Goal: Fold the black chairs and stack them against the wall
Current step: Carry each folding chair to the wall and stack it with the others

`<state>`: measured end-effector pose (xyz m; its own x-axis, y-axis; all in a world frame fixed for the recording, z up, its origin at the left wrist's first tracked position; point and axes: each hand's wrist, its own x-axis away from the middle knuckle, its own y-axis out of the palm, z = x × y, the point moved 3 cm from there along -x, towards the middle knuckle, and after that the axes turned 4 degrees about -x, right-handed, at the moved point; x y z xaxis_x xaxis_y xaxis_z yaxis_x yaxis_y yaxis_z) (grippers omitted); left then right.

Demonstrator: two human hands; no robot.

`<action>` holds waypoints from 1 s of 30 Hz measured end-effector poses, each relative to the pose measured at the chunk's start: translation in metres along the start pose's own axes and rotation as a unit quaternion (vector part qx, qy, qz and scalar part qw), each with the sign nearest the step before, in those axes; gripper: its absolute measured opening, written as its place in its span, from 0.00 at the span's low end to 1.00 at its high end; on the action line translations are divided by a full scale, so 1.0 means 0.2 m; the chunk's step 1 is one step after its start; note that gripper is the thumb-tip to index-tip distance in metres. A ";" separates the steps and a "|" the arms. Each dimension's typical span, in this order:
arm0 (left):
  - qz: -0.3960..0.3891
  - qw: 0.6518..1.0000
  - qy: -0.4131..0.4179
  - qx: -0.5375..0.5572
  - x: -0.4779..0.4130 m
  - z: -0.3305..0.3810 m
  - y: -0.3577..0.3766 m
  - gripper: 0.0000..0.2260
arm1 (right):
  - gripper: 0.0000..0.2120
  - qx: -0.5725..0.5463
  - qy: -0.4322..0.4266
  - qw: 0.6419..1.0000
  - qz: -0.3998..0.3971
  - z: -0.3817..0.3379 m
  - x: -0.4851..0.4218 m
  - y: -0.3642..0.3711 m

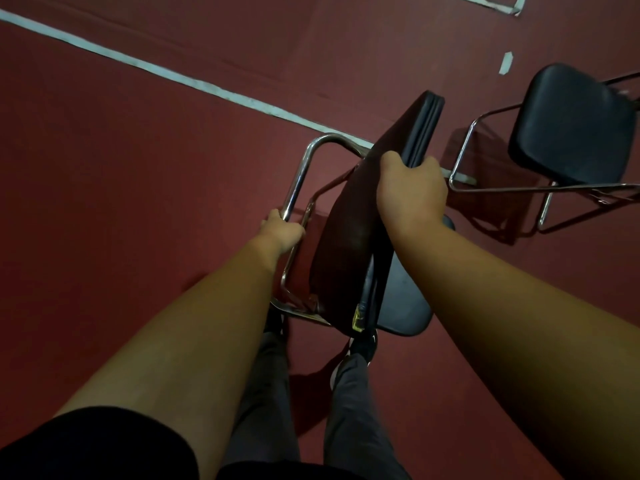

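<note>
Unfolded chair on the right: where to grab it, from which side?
Probably the near edge of its seat, from the person's side: it lies flat and uncovered. The chrome frame tube beside it suits the other hand.

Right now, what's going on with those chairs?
A person is partway through folding one black chair. The left hand grips its chrome frame; the right hand grips the edge of the tipped-up seat. A second black chair stands unfolded on the red floor to the right. No wall or stack is in view.
</note>
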<state>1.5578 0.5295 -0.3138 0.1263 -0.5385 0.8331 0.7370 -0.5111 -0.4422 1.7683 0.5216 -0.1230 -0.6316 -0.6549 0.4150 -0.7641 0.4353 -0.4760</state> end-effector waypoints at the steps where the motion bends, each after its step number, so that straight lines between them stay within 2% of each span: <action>1: -0.011 1.000 -0.009 -0.019 0.00 -0.01 0.00 0.40 | 0.06 -0.001 0.001 1.000 -0.002 0.00 0.00 0.00; 2: -0.021 0.999 -0.014 -0.032 0.00 -0.02 0.00 0.40 | 0.06 0.000 0.001 1.000 -0.003 0.01 -0.01 -0.01; 5: -0.014 0.999 -0.002 -0.029 0.00 -0.03 0.01 0.29 | 0.06 0.000 -0.002 1.000 -0.008 0.01 -0.01 -0.01; 7: -0.009 1.000 0.003 -0.025 -0.02 -0.03 0.01 0.25 | 0.07 -0.003 -0.006 1.000 -0.009 0.02 -0.01 -0.01; 12: -0.045 0.998 0.029 -0.033 -0.02 0.02 0.05 0.26 | 0.09 -0.008 -0.009 1.000 -0.002 0.04 -0.02 -0.04; 15: -0.060 0.995 0.071 -0.035 0.04 0.03 0.08 0.23 | 0.09 -0.004 -0.014 1.000 -0.007 0.05 0.00 -0.05; 21: -0.084 0.981 0.156 -0.079 0.23 0.11 0.23 0.26 | 0.07 0.011 -0.016 1.000 -0.019 0.11 0.03 -0.13; 26: -0.150 0.975 0.160 -0.041 0.47 0.20 0.39 0.30 | 0.12 0.023 -0.017 0.999 -0.024 0.19 0.02 -0.25; 30: -0.175 0.969 0.175 -0.026 0.65 0.29 0.55 0.29 | 0.16 0.031 -0.024 0.999 -0.032 0.27 0.01 -0.36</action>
<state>1.6942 0.4419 -0.2351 -0.3646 -0.5151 0.7757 0.6585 -0.7317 -0.1763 1.8290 0.4565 -0.1299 -0.5732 -0.7094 0.4100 -0.7926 0.3532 -0.4970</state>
